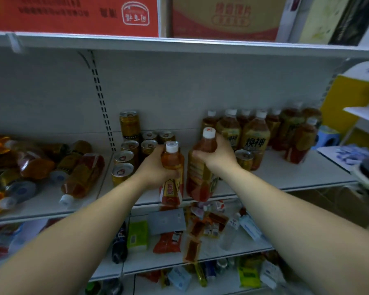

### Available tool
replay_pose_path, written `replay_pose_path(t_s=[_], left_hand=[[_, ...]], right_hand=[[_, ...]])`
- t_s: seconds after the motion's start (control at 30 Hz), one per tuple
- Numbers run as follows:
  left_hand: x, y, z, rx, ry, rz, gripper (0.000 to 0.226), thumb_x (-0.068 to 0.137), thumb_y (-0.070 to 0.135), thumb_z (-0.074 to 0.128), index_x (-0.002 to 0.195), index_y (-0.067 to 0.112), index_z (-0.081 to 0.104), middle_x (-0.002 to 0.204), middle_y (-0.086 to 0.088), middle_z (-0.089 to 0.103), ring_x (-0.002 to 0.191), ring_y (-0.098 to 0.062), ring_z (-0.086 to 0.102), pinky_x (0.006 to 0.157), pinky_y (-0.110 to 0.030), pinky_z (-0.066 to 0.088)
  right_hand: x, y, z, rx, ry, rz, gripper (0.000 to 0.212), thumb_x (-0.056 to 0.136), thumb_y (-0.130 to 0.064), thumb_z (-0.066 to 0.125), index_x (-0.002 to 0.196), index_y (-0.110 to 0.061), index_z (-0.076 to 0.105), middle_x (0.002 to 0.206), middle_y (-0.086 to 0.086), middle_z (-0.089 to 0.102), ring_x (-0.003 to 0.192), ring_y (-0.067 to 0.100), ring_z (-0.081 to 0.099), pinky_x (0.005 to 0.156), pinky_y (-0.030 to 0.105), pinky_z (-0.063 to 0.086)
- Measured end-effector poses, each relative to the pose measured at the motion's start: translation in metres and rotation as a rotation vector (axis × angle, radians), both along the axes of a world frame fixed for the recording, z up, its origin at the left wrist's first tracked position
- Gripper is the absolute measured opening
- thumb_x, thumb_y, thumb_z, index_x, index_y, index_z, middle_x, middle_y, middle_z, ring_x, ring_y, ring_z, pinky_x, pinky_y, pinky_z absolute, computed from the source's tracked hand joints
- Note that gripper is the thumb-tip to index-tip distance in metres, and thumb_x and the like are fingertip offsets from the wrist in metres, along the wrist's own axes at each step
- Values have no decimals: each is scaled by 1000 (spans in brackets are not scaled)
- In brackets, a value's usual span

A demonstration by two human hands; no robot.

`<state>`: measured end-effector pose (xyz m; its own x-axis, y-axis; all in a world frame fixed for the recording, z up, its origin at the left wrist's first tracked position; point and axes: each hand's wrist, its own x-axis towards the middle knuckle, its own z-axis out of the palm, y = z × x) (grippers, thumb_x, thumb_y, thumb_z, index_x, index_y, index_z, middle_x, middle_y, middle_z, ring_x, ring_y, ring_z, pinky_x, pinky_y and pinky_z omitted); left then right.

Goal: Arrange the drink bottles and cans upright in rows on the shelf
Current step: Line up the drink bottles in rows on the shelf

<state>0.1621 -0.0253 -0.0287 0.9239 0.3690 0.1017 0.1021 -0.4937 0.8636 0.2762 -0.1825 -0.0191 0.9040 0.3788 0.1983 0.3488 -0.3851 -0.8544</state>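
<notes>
The white metal shelf (285, 177) has a flat painted board and a slotted upright at its back panel. On the tier above sit a red carton (73, 15) and a tan and red carton (224, 18), both printed with Chinese characters too blurred to read. At the far right of the shelf stands a group of upright tea bottles (256, 135), clear plastic with amber liquid, white screw caps and yellow-green labels bearing large black characters. At the left lies a heap of toppled bottles (79, 175) on their sides, caps toward the near edge. Between these, gold cans (128, 152) with ring-pull lids stand in rows; one taller can rises at the back. A single can (244, 159) stands just beside the upright group. The right hand (215, 155) has its fingers wrapped round the neck of a large bottle (200, 177) upright at the shelf's near edge. The left hand (156, 169) has its fingers closed round a smaller bottle (172, 179) with a red and yellow label, just beside the large one.
</notes>
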Motion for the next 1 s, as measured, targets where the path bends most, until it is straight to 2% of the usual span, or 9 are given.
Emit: replay_pose_path(t_s=[0.1,0.23,0.37,0.43,0.53,0.63,0.8,0.9,1.0], left_hand=[[-3,-5,1,7,-19,-3,64,63,14,81,114,28,45,101,9,62,94,-9,60,82,-31,49],[-9,-14,-3,-32,-51,40,67,62,10,81,115,30,43,98,12,62,90,-7,60,80,-30,49],[0,-41,5,-7,-57,-2,67,60,18,83,111,36,43,94,15,60,84,2,58,68,-20,46],[11,-64,12,0,-67,-39,66,59,22,85,106,40,42,93,17,59,82,4,58,65,-16,45],[37,-105,19,8,-85,-90,69,57,28,85,112,36,43,97,16,61,87,-1,60,71,-22,49],[71,-152,20,13,-102,-110,68,57,28,85,111,37,44,97,15,62,88,-3,62,78,-28,51],[136,-229,13,-29,-110,-75,70,61,25,85,116,34,42,98,13,61,90,-6,62,78,-28,51],[166,-266,7,-59,-123,-25,71,63,20,84,113,36,37,96,18,56,87,-4,58,70,-21,47],[192,-285,-1,-64,-113,0,66,63,17,83,107,38,37,93,20,53,86,-4,55,74,-26,44]], right_hand=[[-14,-2,-1,67,3,-101,47,77,-40,73,118,-25,56,118,2,56,103,22,56,90,39,47],[-31,-17,1,311,42,-154,16,87,-36,65,98,-31,55,89,-15,56,86,13,54,76,28,38],[-19,-57,16,349,38,-190,17,85,-35,67,99,-28,61,89,-11,61,86,14,57,74,28,39],[-4,-83,25,344,12,-199,9,82,-32,70,87,-29,63,86,-12,63,81,10,59,72,27,42],[26,-128,33,313,-23,-210,18,79,-33,74,72,-35,58,78,-20,59,73,-3,54,61,20,40],[62,-181,34,305,-35,-244,16,78,-36,75,81,-34,60,82,-18,60,77,3,57,62,23,42],[124,-263,28,262,-79,-306,21,77,-39,75,93,-32,62,87,-14,63,84,13,60,74,31,45],[156,-297,19,243,-76,-325,22,79,-38,74,96,-31,61,90,-7,63,88,18,58,79,33,45],[186,-319,11,250,-49,-361,17,81,-34,71,94,-31,60,80,-16,58,84,16,57,74,29,40]])
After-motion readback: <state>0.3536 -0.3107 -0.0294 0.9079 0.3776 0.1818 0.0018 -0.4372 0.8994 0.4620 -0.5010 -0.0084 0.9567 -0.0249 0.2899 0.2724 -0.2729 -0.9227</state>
